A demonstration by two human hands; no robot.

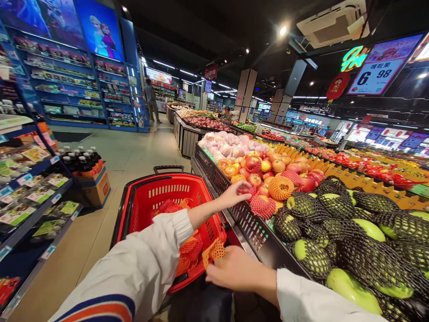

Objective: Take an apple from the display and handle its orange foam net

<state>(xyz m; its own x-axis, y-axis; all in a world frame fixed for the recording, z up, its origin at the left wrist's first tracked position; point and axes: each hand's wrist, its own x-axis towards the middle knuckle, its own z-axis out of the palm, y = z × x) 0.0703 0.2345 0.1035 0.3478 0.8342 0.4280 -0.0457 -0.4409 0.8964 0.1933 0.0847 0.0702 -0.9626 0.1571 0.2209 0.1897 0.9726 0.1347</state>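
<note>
Sleeves in white filled the near view. Right hand [234, 269] pinched an orange foam net [213, 252] over the red basket [140, 210]; left hand [234, 195] lay spread, gripping nothing, on netted apples [263, 203] in the crate [248, 226]. Best to lift an apple by cupping it, not tugging its net.

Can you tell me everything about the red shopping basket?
The red basket is shiny plastic with slotted walls and a black rim and handle at its far end. It sits low on the floor side of the fruit stand. Orange and red foam nets lie inside. The right hand holds another orange net at its near edge.
</note>
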